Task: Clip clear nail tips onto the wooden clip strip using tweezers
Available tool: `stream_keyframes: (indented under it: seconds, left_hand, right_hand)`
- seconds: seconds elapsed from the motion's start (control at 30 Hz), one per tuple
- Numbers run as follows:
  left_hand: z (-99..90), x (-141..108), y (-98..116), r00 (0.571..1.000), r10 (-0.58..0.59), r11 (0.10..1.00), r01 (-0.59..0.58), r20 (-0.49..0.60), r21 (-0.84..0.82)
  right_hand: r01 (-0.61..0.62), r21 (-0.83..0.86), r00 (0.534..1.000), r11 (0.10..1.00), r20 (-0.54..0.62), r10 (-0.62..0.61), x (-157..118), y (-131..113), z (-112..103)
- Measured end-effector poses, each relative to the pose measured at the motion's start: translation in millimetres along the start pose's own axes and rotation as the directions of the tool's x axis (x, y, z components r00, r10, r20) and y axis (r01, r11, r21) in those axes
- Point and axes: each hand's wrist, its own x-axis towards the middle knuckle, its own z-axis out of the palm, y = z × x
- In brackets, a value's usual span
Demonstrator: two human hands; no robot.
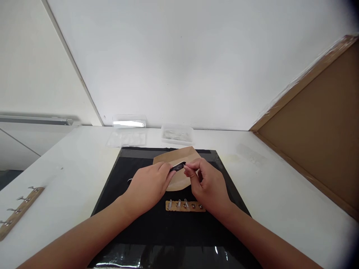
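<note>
My left hand point(150, 183) is closed around a small dark, slim piece point(177, 167) with a shiny, wrinkled look; its kind I cannot make out. The fingertips of my right hand point(209, 183) pinch together right at its far end, and anything tiny between them is hidden. Under both hands lies a sheet of brown paper point(179, 183), its edges curved and pointed. Just in front of it sits a short wooden strip point(175, 208) with several round metal studs; clear nail-shaped tips point(186, 203) stand on some of them.
A black mat point(146, 231) covers the table's middle. Behind it stand an open clear case point(126, 138) and a white plastic box point(178, 140) of translucent pieces. At left lies a wooden strip with metal stands point(24, 209); at right, a clear sheet point(251, 155) near a brown board point(316, 127).
</note>
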Motion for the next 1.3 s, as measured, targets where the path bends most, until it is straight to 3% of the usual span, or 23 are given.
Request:
stream_keyframes:
  seconds: [0.2,0.37,0.57,0.8,0.93,1.1,1.2,1.3]
  left_hand:
    - [3.3,-0.6,6.0,0.992,-0.039,0.998,0.034,-0.116,-0.047]
    - [5.9,1.4,10.1,0.984,-0.052,0.997,0.041,-0.173,-0.067]
    - [6.0,0.4,10.6,0.982,-0.099,0.991,0.082,-0.162,-0.105]
    - [5.5,4.5,13.9,0.987,-0.136,0.975,0.119,-0.080,-0.188]
    - [3.7,3.2,11.2,0.994,-0.106,0.969,0.112,0.038,-0.219]
    - [-1.4,2.5,5.9,0.993,-0.103,0.964,0.114,0.058,-0.239]
    - [-4.7,3.0,1.5,0.991,-0.129,0.956,0.129,0.020,-0.263]
    - [-8.0,3.7,-5.4,0.996,-0.060,0.986,0.050,-0.059,-0.160]
  right_hand:
    - [0.175,-0.129,0.982,0.976,-0.046,-0.182,2.5,-3.5,9.3]
    - [0.167,-0.198,0.970,0.966,-0.144,-0.198,7.6,-3.8,13.0]
    - [0.189,-0.195,0.969,0.962,-0.121,-0.215,8.9,-4.4,16.1]
    - [0.205,-0.219,0.939,0.954,-0.229,-0.255,14.9,0.2,15.5]
    - [0.209,-0.147,0.952,0.967,-0.196,-0.236,14.9,2.1,13.3]
    - [0.180,-0.086,0.962,0.980,-0.193,-0.193,12.5,-0.6,8.6]
    - [0.147,-0.052,0.968,0.988,-0.196,-0.154,11.3,0.7,6.3]
    - [0.078,-0.009,0.976,0.997,-0.202,-0.078,11.2,5.2,4.4]
